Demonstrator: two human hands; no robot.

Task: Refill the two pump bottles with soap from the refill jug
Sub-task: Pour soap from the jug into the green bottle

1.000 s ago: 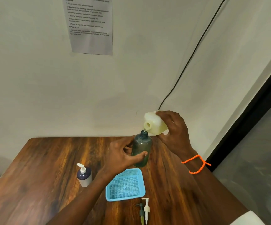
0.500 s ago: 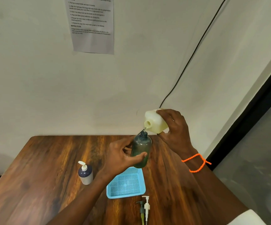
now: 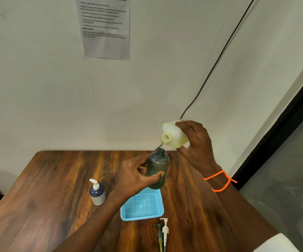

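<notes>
My left hand (image 3: 137, 176) grips a dark green translucent bottle (image 3: 157, 170) with its neck open, held upright above the table. My right hand (image 3: 196, 142) holds the pale yellow refill jug (image 3: 173, 136) tipped over, its mouth just above the bottle's neck. A thin thread of soap runs from the jug's mouth into the bottle. A second bottle (image 3: 97, 192), dark blue over white with a white flip-top cap, stands on the table to the left. Two loose pump heads (image 3: 162, 231), one dark and one white, lie near the front edge.
A light blue mesh tray (image 3: 142, 206) sits on the wooden table (image 3: 43, 197) below the held bottle. A printed sheet (image 3: 106, 28) hangs on the wall and a black cable (image 3: 218, 57) runs down it. A dark door frame (image 3: 281, 135) stands at the right.
The jug's mouth has lifted slightly off the bottle's neck, leaving a small gap with a thin stream. Both hands stay in nearly the same place.
</notes>
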